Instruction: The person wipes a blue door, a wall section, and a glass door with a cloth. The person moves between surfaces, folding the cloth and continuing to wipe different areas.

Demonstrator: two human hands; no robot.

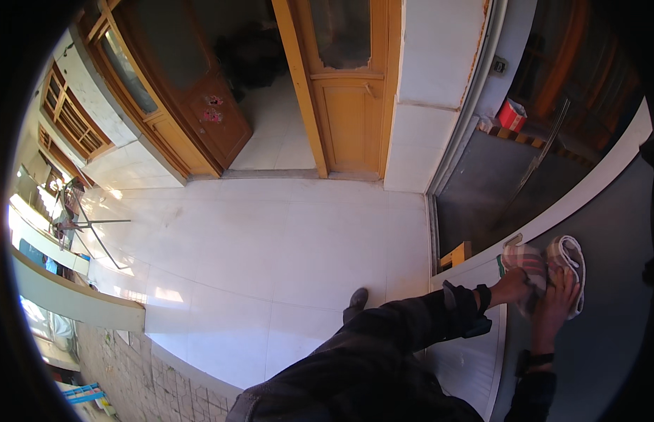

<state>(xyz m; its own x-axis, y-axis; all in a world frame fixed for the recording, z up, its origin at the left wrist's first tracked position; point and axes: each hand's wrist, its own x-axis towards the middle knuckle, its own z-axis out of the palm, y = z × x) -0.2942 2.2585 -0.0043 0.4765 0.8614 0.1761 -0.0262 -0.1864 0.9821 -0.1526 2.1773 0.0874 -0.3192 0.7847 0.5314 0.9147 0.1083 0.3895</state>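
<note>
A folded plaid cloth (523,258) lies against a dark glass panel (585,364) in a white frame, at the right of the head view. My left hand (511,288) is on the lower part of the cloth, its fingers hidden by the folds and by my other hand. My right hand (556,298) rests on the cloth's right-hand roll, with its fingers spread over the fabric. Both wrists wear dark bands, and the sleeves are dark.
Beyond the pane's frame stands a red box (512,115) on a ledge. Wooden doors (353,121), one ajar, rise behind the pale tiled floor (284,237). A metal folding rack (89,224) stands at far left, near a low wall (84,290).
</note>
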